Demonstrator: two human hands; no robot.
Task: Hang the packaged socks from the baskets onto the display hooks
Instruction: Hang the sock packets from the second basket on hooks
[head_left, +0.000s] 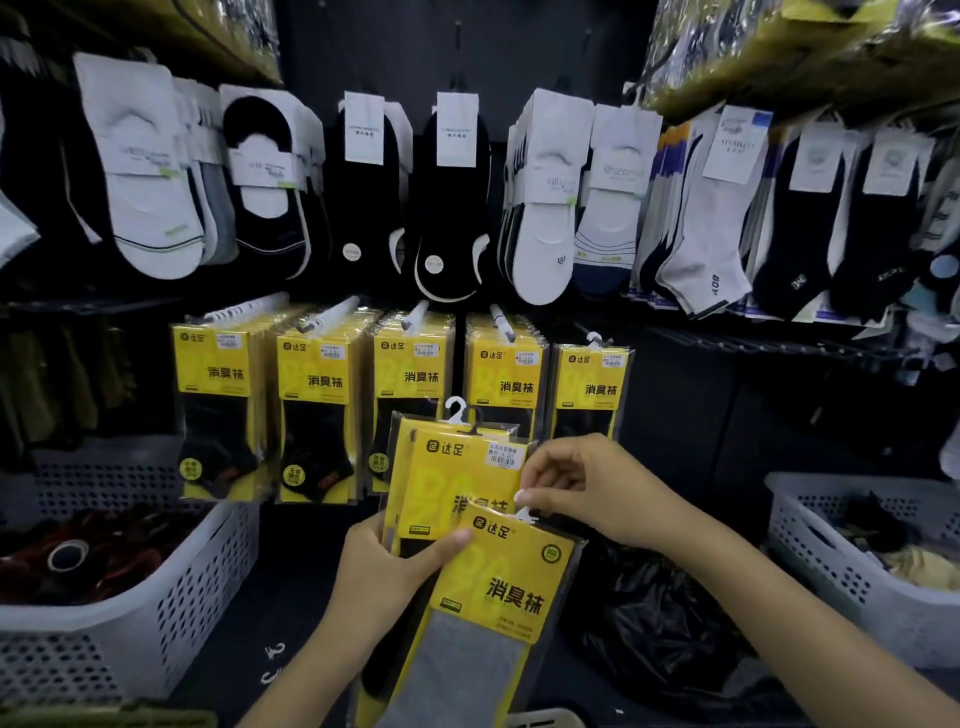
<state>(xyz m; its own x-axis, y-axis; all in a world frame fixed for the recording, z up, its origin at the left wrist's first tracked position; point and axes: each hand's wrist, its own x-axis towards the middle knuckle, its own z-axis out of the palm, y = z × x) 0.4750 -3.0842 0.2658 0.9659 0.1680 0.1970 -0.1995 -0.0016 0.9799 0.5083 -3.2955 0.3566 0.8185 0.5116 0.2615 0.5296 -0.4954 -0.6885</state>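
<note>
Labels: the stack of yellow sock packs in hand reads "达足" at top left and "消臭袜" in big black characters. Front pack also has a round "SGS" badge at top right. Grey sock shows through its clear lower half. The small print and the white price sticker on the pack behind are too fine to read.

Hung packs: same yellow card, same "达足 / 消臭袜", black socks inside. They sit in 5 columns on the hooks in the mid row, just behind and above the stack.

Upper row: white and black low-cut socks with white paper bands, print mostly blurred. One white sock at right reads "BOY".

L hand: grip grasping the stack from the left edge, thumb laid across the front pack's top left corner, other fingers hidden behind.

R hand: wrist bent down, grip pinching the front pack's white hanger betw. thumb and index tip, other fingers curled.

Stack is held upright-ish in front of the rack. Front pack is tilted w/ top to the left, lower than the rest.

White baskets: one at left w/ dark goods, one at right. Black bag lies under the R forearm.
</note>
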